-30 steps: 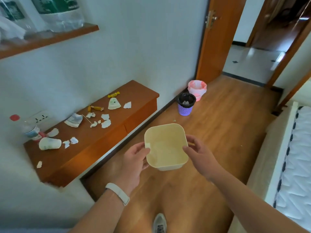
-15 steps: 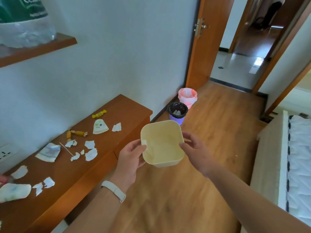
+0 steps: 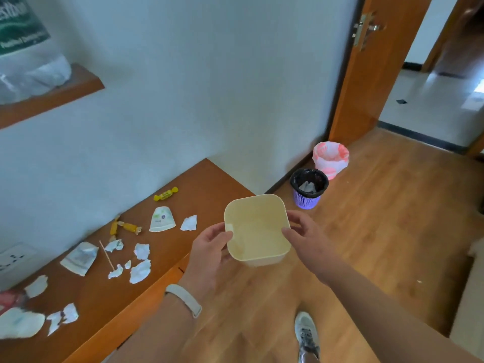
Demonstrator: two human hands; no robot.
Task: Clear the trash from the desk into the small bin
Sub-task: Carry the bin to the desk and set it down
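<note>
I hold a small cream square bin (image 3: 258, 229) in front of me, empty inside, just off the desk's front edge. My left hand (image 3: 209, 254) grips its left rim and my right hand (image 3: 307, 241) grips its right rim. The low wooden desk (image 3: 204, 187) runs along the wall on my left. Trash lies scattered on it: a yellow candy wrapper (image 3: 165, 194), an orange wrapper (image 3: 125, 227), a flattened paper cup (image 3: 161, 219), several torn white paper scraps (image 3: 140, 271), a thin wooden stick (image 3: 106, 255) and a crushed cup (image 3: 19, 323).
A purple basket bin with a black liner (image 3: 309, 188) and a pink-and-white lined bin (image 3: 330, 158) stand on the floor by the wall. An open wooden door (image 3: 372, 74) is beyond them. A wall shelf (image 3: 52, 95) hangs above the desk. My shoe (image 3: 305, 334) is on the wooden floor.
I have stepped closer to the desk, which now fills more of the left side. Both hands keep the same hold on the cream bin.
</note>
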